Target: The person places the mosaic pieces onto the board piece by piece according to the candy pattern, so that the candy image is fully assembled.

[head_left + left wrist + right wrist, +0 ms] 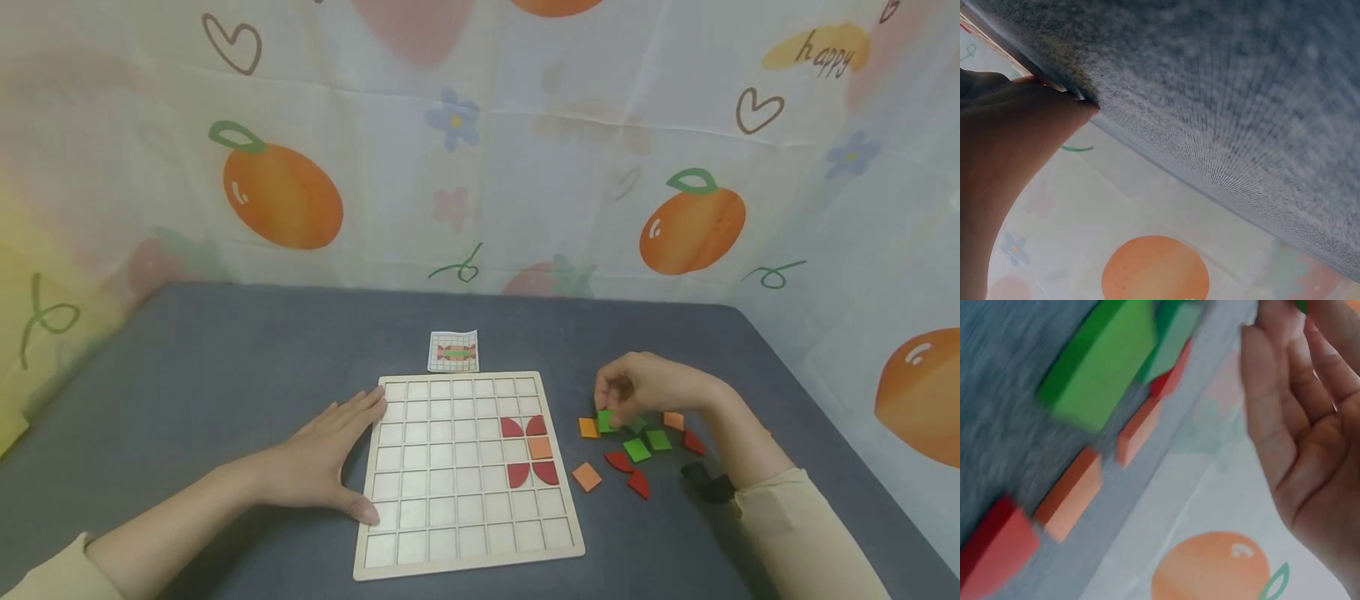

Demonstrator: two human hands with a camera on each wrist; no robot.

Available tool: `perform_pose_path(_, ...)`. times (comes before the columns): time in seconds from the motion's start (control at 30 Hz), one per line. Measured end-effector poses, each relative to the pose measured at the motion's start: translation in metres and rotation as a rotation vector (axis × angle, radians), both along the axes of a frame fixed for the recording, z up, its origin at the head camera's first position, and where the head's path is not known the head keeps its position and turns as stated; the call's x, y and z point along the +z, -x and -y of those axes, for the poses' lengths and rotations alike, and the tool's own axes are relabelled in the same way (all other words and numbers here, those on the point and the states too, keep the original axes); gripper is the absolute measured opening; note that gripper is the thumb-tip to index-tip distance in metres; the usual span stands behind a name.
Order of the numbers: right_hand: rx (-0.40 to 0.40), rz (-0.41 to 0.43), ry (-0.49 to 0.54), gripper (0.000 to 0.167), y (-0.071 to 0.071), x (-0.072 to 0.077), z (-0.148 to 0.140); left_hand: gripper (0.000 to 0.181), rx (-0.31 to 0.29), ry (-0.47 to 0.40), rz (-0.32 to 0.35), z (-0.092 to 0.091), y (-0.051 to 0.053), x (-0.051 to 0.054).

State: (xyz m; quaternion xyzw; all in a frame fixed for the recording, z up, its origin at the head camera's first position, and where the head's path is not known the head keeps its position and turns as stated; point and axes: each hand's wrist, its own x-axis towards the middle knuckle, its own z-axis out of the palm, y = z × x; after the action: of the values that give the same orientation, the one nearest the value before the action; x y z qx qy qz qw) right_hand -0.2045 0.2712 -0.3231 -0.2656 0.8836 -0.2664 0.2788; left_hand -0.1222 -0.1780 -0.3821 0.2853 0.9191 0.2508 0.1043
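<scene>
My left hand (311, 462) rests along the left edge of a pale gridded board (427, 533), fingers spread and thumb on the lower left rim. In the left wrist view, the hand (1016, 137) touches the board's edge. My right hand (656, 383) pinches a green square tile (606, 421) above the loose pieces on the right; most of that tile is out of frame in the right wrist view. Red quarter-circle tiles (545, 472) and one orange square tile (539, 447) lie in the board's right-hand cells.
Loose green squares (637, 451), orange squares (587, 477) and red quarter-circles (638, 483) lie scattered right of the board. A small pattern card (453, 364) lies behind it. Dark pieces (708, 483) sit beneath my right forearm. A printed curtain (480, 200) closes off the table's far side.
</scene>
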Motion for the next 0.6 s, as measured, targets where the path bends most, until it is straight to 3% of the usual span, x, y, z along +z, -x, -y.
perform_pose_path(0.23, -0.026, -0.069, 0.091, 0.013, -0.007, 0.001, 0.026, 0.132, 0.001, 0.009, -0.005, 0.000, 0.001, -0.001)
perform_pose_path(0.43, -0.093, -0.073, 0.155, 0.012, -0.014, 0.000, 0.050, 0.133, 0.001, 0.017, 0.012, -0.001, 0.001, 0.001)
perform_pose_path(0.6, -0.076, -0.092, 0.188, 0.010, -0.015, -0.005, 0.064, 0.134, 0.003, 0.025, 0.013, -0.002, 0.001, 0.001)
